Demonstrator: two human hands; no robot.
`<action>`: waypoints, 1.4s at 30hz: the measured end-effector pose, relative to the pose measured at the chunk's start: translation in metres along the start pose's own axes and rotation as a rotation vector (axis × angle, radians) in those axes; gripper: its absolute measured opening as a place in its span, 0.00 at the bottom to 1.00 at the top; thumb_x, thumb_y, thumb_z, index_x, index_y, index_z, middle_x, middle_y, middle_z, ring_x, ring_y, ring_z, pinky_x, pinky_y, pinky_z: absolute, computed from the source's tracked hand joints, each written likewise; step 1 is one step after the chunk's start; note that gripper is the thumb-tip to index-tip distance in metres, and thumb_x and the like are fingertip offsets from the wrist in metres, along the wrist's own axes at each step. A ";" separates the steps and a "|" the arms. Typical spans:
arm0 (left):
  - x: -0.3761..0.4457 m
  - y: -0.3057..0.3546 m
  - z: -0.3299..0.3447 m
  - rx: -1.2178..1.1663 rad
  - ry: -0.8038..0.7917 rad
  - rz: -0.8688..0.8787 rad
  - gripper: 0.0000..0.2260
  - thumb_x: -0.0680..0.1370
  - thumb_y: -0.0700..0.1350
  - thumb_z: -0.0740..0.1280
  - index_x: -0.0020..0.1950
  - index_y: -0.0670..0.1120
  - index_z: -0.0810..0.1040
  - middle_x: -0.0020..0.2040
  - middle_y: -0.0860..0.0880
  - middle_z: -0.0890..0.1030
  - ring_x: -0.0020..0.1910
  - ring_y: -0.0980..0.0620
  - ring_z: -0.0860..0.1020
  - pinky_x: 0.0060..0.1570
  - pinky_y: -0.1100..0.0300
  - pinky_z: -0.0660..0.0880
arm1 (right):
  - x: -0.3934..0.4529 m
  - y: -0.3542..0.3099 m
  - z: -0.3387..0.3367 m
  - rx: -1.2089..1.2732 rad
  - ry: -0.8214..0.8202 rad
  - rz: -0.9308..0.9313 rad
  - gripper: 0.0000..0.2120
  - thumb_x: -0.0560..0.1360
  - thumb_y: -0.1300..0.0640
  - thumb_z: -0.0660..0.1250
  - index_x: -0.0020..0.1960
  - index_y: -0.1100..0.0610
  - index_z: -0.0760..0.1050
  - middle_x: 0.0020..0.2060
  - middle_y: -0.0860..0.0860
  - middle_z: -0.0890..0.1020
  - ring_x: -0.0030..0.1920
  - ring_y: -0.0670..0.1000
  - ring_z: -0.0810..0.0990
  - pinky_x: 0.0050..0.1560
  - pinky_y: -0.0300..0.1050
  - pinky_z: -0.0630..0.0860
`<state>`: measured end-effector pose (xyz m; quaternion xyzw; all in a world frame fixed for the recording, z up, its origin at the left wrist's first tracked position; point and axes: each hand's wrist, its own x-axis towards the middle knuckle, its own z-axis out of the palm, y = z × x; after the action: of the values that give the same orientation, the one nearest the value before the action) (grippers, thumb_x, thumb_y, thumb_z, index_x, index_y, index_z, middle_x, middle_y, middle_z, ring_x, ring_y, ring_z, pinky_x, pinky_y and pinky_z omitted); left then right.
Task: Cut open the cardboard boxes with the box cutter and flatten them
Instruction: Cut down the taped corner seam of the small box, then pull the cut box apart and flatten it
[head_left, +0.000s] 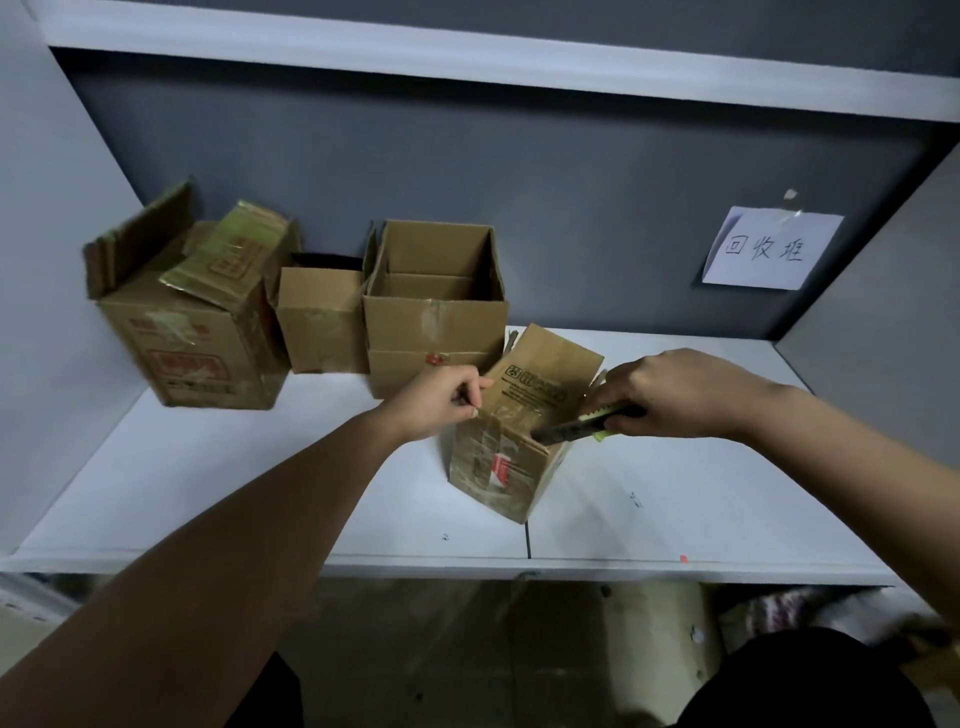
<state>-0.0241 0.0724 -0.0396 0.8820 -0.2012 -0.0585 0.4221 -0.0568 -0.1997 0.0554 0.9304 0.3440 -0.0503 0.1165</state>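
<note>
The right hand (685, 395) has its grip closed round the cutter (587, 423), blade at the top rim of the small box (506, 467) at mid tabletop (260, 493); the left hand (441, 402) pinches that box's flap. No box looks flattened yet. Three open boxes (434, 312) stand behind; their contents cannot be made out.
</note>
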 end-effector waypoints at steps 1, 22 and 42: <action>0.000 0.002 0.001 0.012 0.004 0.013 0.11 0.75 0.32 0.66 0.38 0.45 0.72 0.67 0.43 0.75 0.67 0.52 0.72 0.50 0.77 0.69 | -0.002 -0.001 0.000 -0.009 0.010 0.001 0.15 0.76 0.45 0.61 0.61 0.35 0.72 0.55 0.38 0.78 0.51 0.46 0.78 0.45 0.43 0.74; -0.016 0.036 0.025 0.386 0.222 0.226 0.15 0.71 0.46 0.73 0.40 0.51 0.64 0.54 0.53 0.77 0.56 0.50 0.75 0.57 0.51 0.71 | -0.039 -0.062 0.071 1.614 0.832 0.780 0.11 0.80 0.54 0.61 0.61 0.53 0.73 0.42 0.54 0.81 0.28 0.51 0.76 0.29 0.41 0.74; -0.042 0.014 0.007 -0.408 0.334 -0.611 0.17 0.76 0.55 0.67 0.56 0.43 0.71 0.50 0.44 0.80 0.50 0.42 0.80 0.51 0.47 0.77 | -0.008 -0.085 0.069 1.730 0.642 0.812 0.12 0.76 0.54 0.69 0.53 0.60 0.70 0.38 0.54 0.76 0.26 0.49 0.73 0.28 0.42 0.72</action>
<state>-0.0682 0.0764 -0.0358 0.7967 0.1572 -0.0758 0.5787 -0.1191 -0.1596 -0.0256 0.7117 -0.1386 0.0139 -0.6885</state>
